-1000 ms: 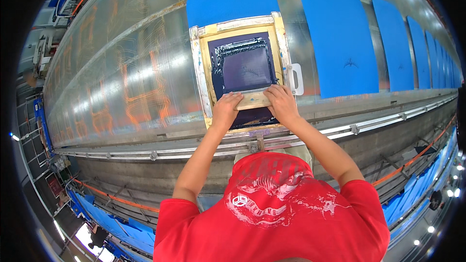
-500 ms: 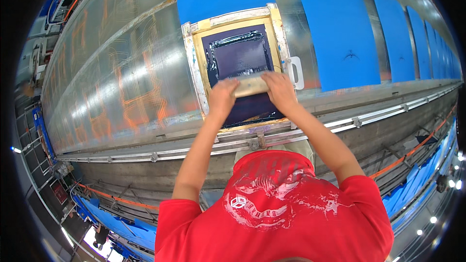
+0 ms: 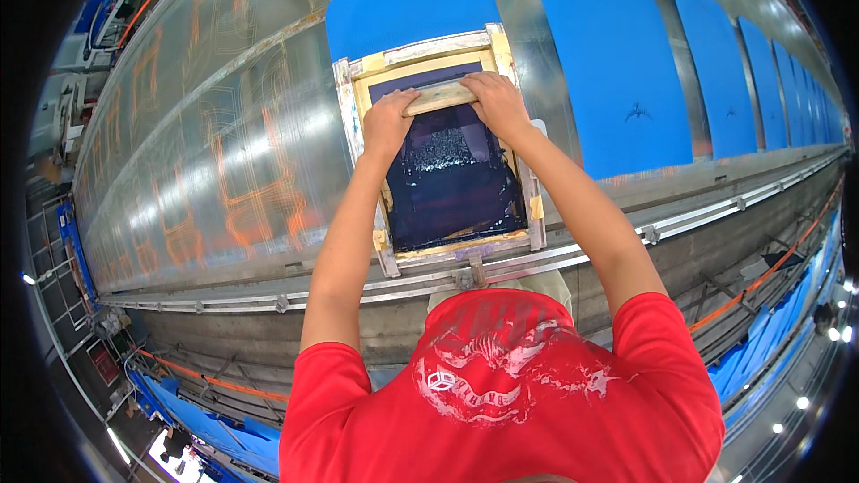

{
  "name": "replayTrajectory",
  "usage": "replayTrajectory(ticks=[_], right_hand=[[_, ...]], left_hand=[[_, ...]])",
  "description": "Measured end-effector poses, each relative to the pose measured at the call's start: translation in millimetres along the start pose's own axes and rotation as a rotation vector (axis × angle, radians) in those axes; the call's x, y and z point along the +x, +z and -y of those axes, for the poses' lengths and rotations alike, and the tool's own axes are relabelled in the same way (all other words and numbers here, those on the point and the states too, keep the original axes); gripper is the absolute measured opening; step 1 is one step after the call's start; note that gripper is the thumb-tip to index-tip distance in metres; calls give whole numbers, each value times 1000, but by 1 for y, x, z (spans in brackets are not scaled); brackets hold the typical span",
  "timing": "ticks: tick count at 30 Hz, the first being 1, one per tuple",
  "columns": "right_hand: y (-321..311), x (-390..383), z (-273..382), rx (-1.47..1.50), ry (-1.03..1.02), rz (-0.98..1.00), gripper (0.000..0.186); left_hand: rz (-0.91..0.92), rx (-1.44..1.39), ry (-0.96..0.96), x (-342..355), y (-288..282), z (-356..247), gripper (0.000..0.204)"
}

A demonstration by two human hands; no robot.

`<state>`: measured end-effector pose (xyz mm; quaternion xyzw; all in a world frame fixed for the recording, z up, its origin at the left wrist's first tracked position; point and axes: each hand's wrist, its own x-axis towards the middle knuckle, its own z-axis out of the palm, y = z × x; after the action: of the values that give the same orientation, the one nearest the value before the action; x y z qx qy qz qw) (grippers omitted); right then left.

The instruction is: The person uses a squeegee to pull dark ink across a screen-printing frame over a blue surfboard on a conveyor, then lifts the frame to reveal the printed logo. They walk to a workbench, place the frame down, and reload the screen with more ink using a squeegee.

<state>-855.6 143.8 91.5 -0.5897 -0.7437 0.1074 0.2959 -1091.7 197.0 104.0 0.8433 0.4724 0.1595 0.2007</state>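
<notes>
A wooden-handled squeegee [image 3: 440, 99] lies crosswise at the far end of a screen-printing frame [image 3: 429, 47]. My left hand [image 3: 390, 122] is closed round its left end, and my right hand [image 3: 497, 105] grips the right end, both arms stretched forward. Dark ink [image 3: 452, 206] covers the mesh on the near side of the squeegee, with a speckled, shiny patch in the middle. The squeegee's blade is hidden below the handle. Under the frame a blue rounded sheet [image 3: 407, 7] sticks out at the far side.
More blue rounded sheets [image 3: 608, 72] lie in a row to the right on the long metal table [image 3: 268, 98], the nearest ones bearing a small dark print. A metal rail [image 3: 591, 244] runs along the table's near edge, between it and my body.
Both hands have pushed the squeegee away from me, from the middle of the screen to its far end. The ink-covered mesh behind it has come into view.
</notes>
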Motion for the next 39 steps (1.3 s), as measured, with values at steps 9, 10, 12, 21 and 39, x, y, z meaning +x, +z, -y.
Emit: replayTrajectory(ticks=[9, 10, 12, 21, 39], right_hand=[[9, 23, -18, 100, 85, 75, 29], [9, 23, -18, 107, 84, 57, 29], [8, 18, -12, 112, 102, 77, 29], [-17, -107, 54, 182, 136, 178, 43], [-30, -108, -34, 254, 751, -129, 33]], left_hand=[[175, -6, -149, 42, -15, 1, 37], [207, -7, -169, 45, -16, 1, 37], [217, -14, -177, 41, -18, -2, 36], [122, -94, -34, -98, 0, -40, 36], [157, -181, -212, -54, -26, -27, 40]])
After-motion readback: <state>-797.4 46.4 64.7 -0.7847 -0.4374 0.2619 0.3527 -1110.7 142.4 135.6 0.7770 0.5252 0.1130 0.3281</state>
